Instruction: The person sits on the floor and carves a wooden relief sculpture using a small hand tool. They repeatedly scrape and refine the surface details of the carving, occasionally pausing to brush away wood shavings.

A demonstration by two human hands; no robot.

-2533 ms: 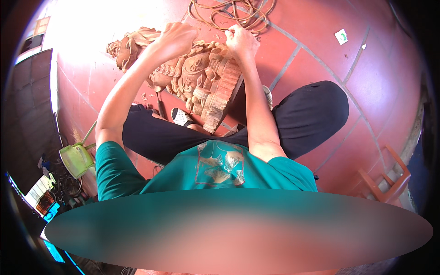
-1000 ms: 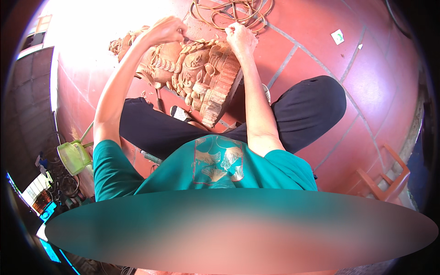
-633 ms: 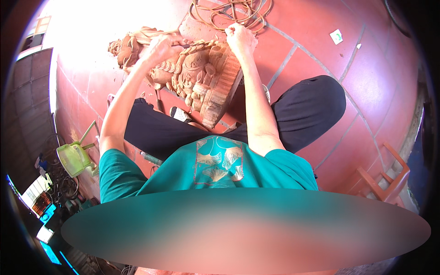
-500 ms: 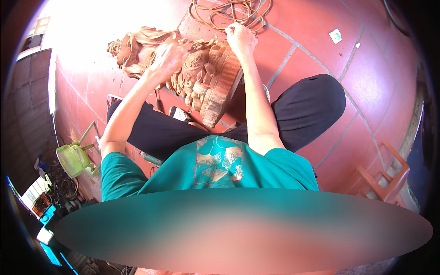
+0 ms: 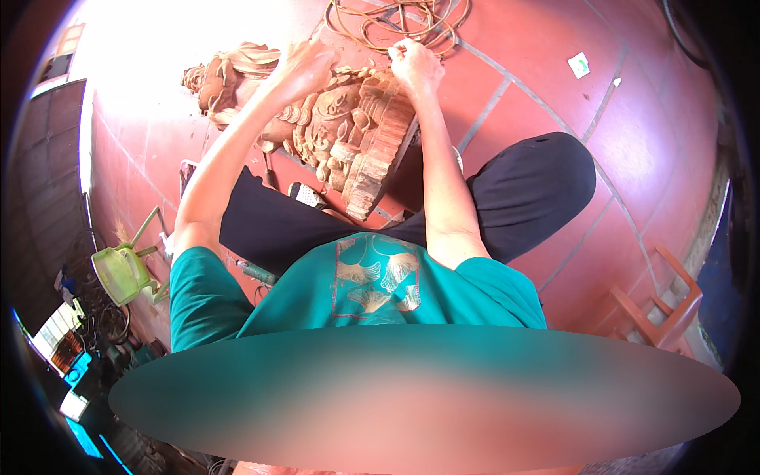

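A carved brown wooden statue (image 5: 336,119) lies on its side on the floor in front of me, its head end to the left and its broad base to the right. My left hand (image 5: 307,67) is over the statue's far side, fingers curled and pointing right; glare washes them out, and anything in them cannot be made out. At the far corner of the base, my right hand (image 5: 417,67) is closed with bent fingers beside the carving. What it grips, if anything, is hidden.
Coiled brown cable (image 5: 396,24) lies beyond the statue on red floor tiles (image 5: 538,71). A slim dark-handled tool (image 5: 271,170) rests by my left leg, near a green power tool (image 5: 255,272). A green chair (image 5: 123,273) stands left, an orange plastic chair (image 5: 665,309) right.
My left hand has moved away from me, from the middle of the carving to its far side. My right hand stays at the base's corner.
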